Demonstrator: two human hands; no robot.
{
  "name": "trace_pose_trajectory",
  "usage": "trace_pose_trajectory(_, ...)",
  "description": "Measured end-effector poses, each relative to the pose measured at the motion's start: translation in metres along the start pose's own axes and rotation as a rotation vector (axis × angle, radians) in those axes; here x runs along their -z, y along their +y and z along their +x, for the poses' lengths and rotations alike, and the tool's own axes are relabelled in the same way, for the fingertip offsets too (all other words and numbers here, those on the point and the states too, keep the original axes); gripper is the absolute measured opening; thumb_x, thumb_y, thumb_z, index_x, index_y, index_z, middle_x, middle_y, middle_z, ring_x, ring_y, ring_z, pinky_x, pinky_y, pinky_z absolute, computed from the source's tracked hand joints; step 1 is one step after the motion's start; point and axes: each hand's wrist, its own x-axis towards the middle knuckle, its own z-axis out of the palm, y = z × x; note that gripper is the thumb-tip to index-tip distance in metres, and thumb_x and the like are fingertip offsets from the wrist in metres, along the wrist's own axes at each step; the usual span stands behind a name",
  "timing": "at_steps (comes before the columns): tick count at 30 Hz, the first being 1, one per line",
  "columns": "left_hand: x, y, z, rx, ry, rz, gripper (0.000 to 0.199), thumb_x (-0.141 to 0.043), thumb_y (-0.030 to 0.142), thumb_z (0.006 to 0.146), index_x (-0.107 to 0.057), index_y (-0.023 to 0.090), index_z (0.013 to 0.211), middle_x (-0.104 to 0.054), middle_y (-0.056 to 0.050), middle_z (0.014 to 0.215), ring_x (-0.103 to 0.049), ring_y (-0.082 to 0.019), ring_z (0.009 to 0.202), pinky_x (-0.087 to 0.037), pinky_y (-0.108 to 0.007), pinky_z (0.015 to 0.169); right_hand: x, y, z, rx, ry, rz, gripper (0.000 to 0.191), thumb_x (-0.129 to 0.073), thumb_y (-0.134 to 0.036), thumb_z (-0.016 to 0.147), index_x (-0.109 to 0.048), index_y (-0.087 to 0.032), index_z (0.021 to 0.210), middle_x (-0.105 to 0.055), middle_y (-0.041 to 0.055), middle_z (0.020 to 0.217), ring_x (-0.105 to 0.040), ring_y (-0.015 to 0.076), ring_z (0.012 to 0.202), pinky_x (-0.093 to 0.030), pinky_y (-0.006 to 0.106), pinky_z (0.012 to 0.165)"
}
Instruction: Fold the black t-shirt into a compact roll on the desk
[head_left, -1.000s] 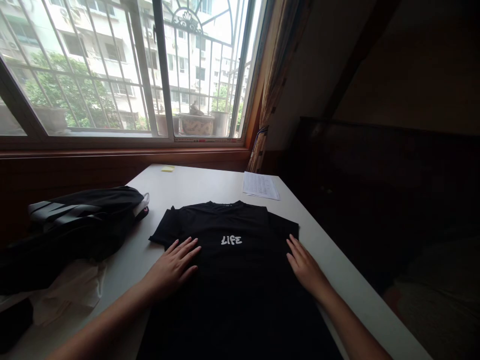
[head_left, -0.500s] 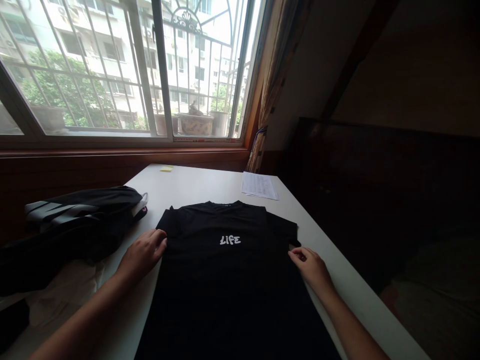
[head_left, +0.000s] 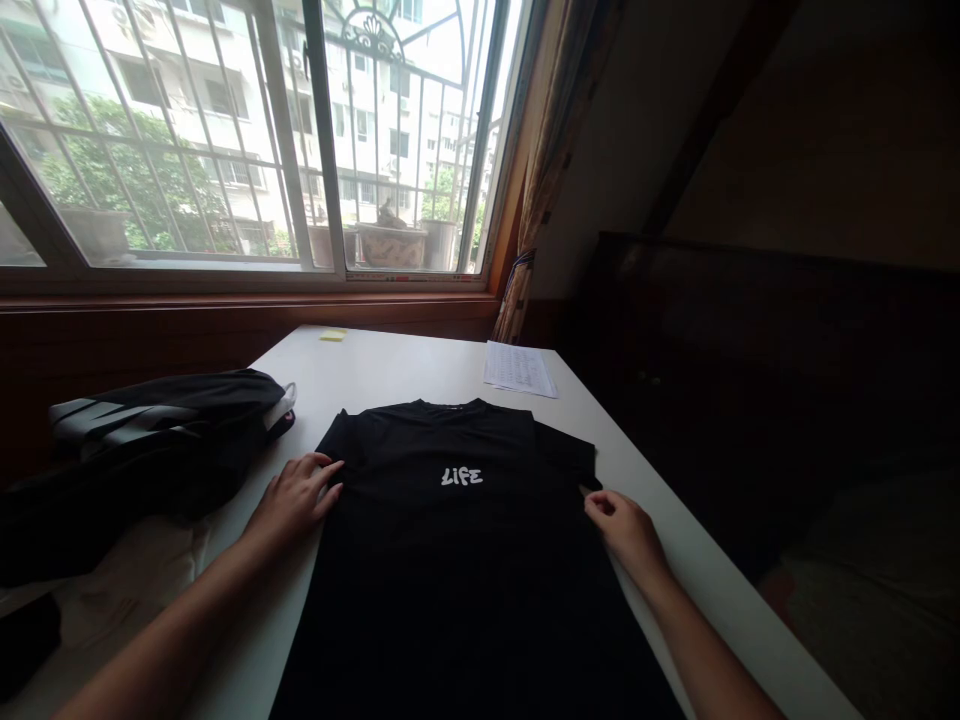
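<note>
A black T-shirt [head_left: 465, 560] with white lettering across its chest lies spread on the white table [head_left: 390, 365], its collar toward the window. My left hand [head_left: 296, 495] rests at the shirt's left edge just below the sleeve, its fingers apart and their tips touching the cloth. At the opposite edge, under the right sleeve, my right hand [head_left: 624, 532] has thumb and fingers pinched together on the black cloth.
A heap of dark clothes [head_left: 172, 430] with light stripes lies on the left, with a pale cloth [head_left: 135, 580] below it. Printed papers [head_left: 520, 370] and a yellow note [head_left: 333, 335] sit at the table's far side, near the window and curtain [head_left: 517, 290].
My left hand's fingers have spread and reach slightly farther onto the shirt. My right hand has shifted a little to the right, its fingers more curled.
</note>
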Motion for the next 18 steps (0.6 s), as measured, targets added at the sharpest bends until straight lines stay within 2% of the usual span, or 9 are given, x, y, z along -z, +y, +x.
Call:
trace_pose_trajectory(4,0.001,0.004,-0.001,0.016,0.016,0.044,0.041,-0.051,0.041,0.096,-0.065,0.024,0.130,-0.058,-0.012,0.130,-0.051,-0.035,0.123,-0.051,-0.049,0.097,0.002,-0.004,-0.003,0.044,0.033,-0.023,0.027,-0.051,-0.044,0.082,-0.067,-0.023,0.079,-0.069,0.0084,0.086,-0.063,0.0268,0.079,-0.051,0.039,0.073)
trace_pose_trajectory(7,0.009,0.008,-0.002,-0.010,0.094,0.060,0.040,-0.054,0.038,0.095,-0.064,0.023,0.130,-0.056,-0.013,0.133,-0.047,-0.036,0.129,-0.049,-0.051,0.102,0.005,-0.010,-0.007,0.144,0.111,-0.035,0.029,-0.049,-0.044,0.089,-0.067,-0.022,0.093,-0.067,0.0108,0.096,-0.063,0.0262,0.082,-0.052,0.040,0.077)
trace_pose_trajectory(9,0.016,0.014,-0.001,-0.063,0.147,0.042,0.039,-0.053,0.035,0.096,-0.063,0.024,0.131,-0.055,-0.012,0.136,-0.043,-0.035,0.135,-0.045,-0.052,0.108,0.005,-0.015,-0.010,0.261,0.138,-0.046,0.032,-0.047,-0.044,0.094,-0.067,-0.022,0.106,-0.066,0.0114,0.104,-0.063,0.0271,0.091,-0.052,0.042,0.085)
trace_pose_trajectory(11,0.024,0.022,0.000,-0.143,0.175,-0.003,0.037,-0.051,0.031,0.098,-0.062,0.025,0.133,-0.055,-0.011,0.138,-0.041,-0.033,0.139,-0.040,-0.053,0.113,0.002,-0.018,-0.012,0.362,0.088,-0.061,0.034,-0.048,-0.044,0.096,-0.066,-0.024,0.116,-0.065,0.0108,0.113,-0.060,0.0283,0.105,-0.050,0.043,0.095)
trace_pose_trajectory(13,0.027,0.031,-0.001,-0.258,0.145,-0.064,0.036,-0.049,0.028,0.100,-0.061,0.028,0.133,-0.055,-0.008,0.141,-0.040,-0.031,0.141,-0.038,-0.052,0.117,-0.001,-0.018,-0.011,0.416,-0.002,-0.084,0.034,-0.049,-0.043,0.096,-0.067,-0.027,0.121,-0.064,0.0092,0.120,-0.058,0.0292,0.113,-0.048,0.045,0.100)
trace_pose_trajectory(15,0.024,0.041,-0.002,-0.381,0.058,-0.121,0.036,-0.048,0.030,0.101,-0.061,0.031,0.134,-0.056,-0.004,0.144,-0.042,-0.028,0.141,-0.040,-0.047,0.117,-0.005,-0.015,-0.009,0.430,-0.065,-0.107,0.033,-0.047,-0.040,0.097,-0.068,-0.029,0.120,-0.065,0.0076,0.122,-0.058,0.0294,0.114,-0.048,0.046,0.100)
trace_pose_trajectory(18,0.014,0.051,-0.005,-0.471,-0.092,-0.155,0.044,-0.047,0.042,0.103,-0.049,0.034,0.146,-0.048,-0.001,0.153,-0.041,-0.026,0.143,-0.039,-0.045,0.118,-0.005,-0.009,-0.005,0.419,-0.084,-0.123,0.035,-0.043,-0.034,0.097,-0.070,-0.029,0.118,-0.068,0.0062,0.121,-0.060,0.0287,0.113,-0.049,0.046,0.098)
